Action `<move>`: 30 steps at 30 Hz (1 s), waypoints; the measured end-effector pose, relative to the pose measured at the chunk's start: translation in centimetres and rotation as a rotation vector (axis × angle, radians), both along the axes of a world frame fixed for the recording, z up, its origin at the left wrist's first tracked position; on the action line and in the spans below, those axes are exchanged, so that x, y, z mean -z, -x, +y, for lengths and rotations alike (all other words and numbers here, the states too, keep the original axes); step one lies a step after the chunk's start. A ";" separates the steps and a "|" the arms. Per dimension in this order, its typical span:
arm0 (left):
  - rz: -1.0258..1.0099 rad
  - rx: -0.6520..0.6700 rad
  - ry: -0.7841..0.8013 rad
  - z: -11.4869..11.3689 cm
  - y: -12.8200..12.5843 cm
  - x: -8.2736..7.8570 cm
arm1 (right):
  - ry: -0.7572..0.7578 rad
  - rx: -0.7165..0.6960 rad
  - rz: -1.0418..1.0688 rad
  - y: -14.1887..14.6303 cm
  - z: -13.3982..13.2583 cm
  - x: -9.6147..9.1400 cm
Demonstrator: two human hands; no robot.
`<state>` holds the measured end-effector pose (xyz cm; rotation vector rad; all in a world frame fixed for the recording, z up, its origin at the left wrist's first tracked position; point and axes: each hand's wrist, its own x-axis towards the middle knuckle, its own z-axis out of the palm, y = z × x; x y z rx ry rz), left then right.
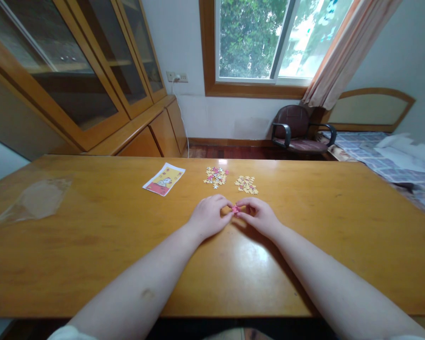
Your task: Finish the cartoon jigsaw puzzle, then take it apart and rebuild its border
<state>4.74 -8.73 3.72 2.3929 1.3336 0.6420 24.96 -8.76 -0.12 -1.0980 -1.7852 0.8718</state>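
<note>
I am watching through one head-worn camera, which is looking forward and down from above and behind the left hand (209,216) and right hand (261,217). It is sitting well back, so both are showing small near mid-view. The view is spreading across the table (102,250) around them, leftward to the cabinet (165,128), rightward to the bed (364,144), and beyond to the window (250,42).

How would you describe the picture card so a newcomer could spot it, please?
On the wooden table, near its far edge, find the left puzzle pile. The picture card lies left of it: one flat sheet printed yellow and red, unlike that loose pile.
</note>
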 end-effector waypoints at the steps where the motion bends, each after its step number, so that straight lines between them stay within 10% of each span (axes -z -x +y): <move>1: 0.003 0.019 -0.001 0.2 0.1 0.1 | -0.076 -0.022 -0.038 -0.1 0.0 -0.1; 18: 0.262 0.062 0.182 4.5 5.5 -0.1 | -0.351 -0.092 -0.391 0.3 0.3 0.9; 30: 0.238 0.151 0.152 3.9 4.2 0.6 | -0.383 -0.161 -0.453 1.3 0.1 1.0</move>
